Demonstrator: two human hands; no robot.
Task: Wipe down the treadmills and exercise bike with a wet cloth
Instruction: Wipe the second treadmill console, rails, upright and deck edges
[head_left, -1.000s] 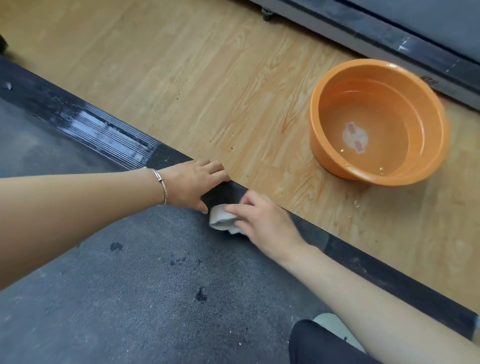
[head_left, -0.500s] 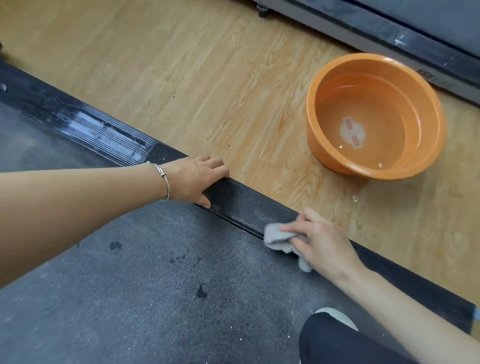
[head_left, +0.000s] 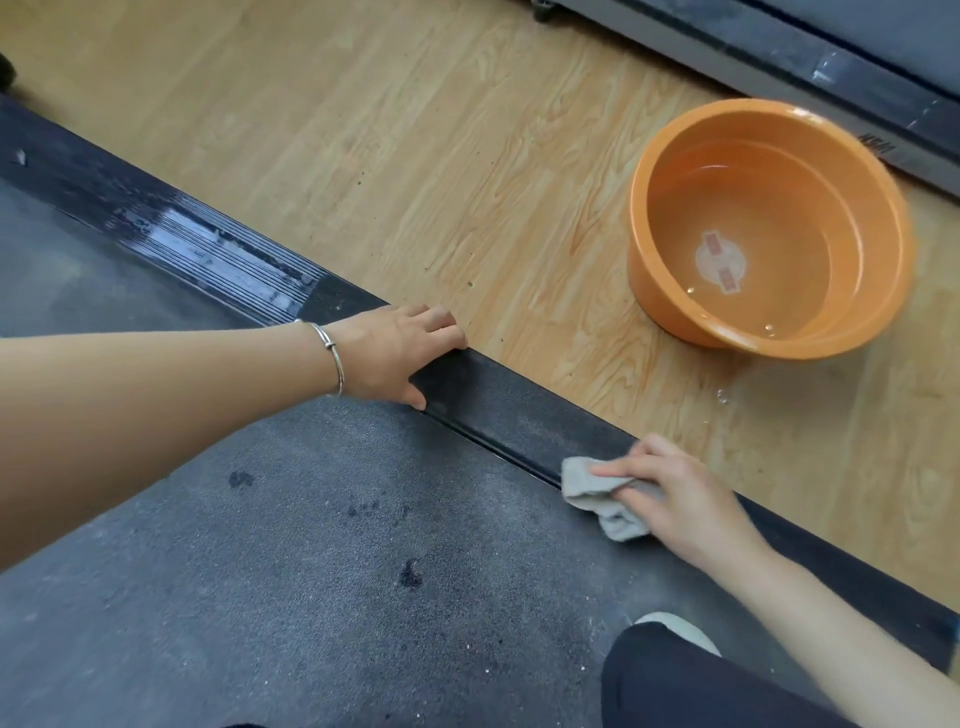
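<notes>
Nearby, the orange basin (head_left: 667, 291) holds shallow water; right hand (head_left: 691, 501) grips the cloth (head_left: 584, 480), left hand (head_left: 392, 356) rests, fingers (head_left: 441, 318) relaxed.

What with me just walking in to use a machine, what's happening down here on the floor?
A person is wiping a treadmill's black side rail. Their right hand grips a grey cloth against the rail beside the belt, while the left hand rests on the rail farther along. An orange basin holding a little water stands on the wooden floor nearby. The ribbed stretch of rail beyond the left hand looks wet.
</notes>
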